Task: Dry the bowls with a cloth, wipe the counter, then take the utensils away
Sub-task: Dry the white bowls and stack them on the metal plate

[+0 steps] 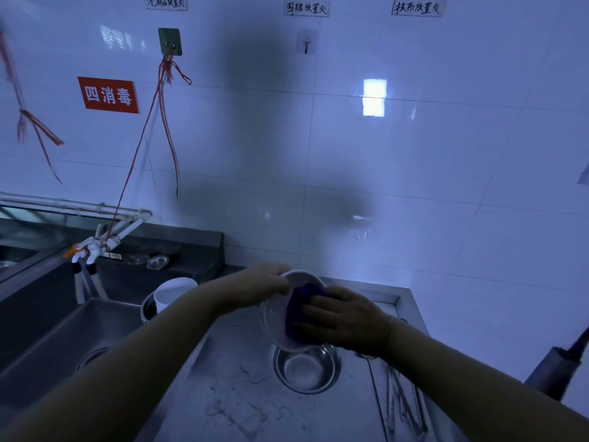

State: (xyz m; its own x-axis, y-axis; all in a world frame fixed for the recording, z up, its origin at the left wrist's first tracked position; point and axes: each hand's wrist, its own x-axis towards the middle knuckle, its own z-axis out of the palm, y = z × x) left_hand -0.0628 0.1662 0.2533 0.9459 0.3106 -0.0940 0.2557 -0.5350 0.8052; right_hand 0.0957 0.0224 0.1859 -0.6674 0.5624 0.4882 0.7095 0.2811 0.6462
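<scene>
Two bare forearms enter from the near edge and meet above the steel desk (242,406), whose surface carries patches of water. Near the desk's right edge lies a group of long metal utensils (406,406), chopstick-like, though their exact kind cannot be told in the dim light. Toward the centre of the desk stands a steel bowl (306,371), upright and open.

Directly above that steel bowl, clear of the desk, is a white bowl (280,314), tilted so that its opening faces right. The left hand (264,282) grips its upper rim, with the thumb over the edge. The right hand (344,320) presses a purple cloth (299,301) into the white bowl's interior, fingers curled over the cloth and holding it against the inner wall.

Left of the desk, at its far corner, a white container (173,293) sits inside a steel pot (147,309). Farther left of the desk lies a sink basin (63,339) with a round drain. Behind the basin a white tap (92,250) hangs from a pipe, tied with red string (140,145) that runs up to a wall hook (170,41). Two small glass dishes (149,260) rest on the ledge beside the tap.

Beyond the desk rises a white tiled wall (414,186) bearing a red sign (108,95) and handwritten labels (417,8) along its top.
</scene>
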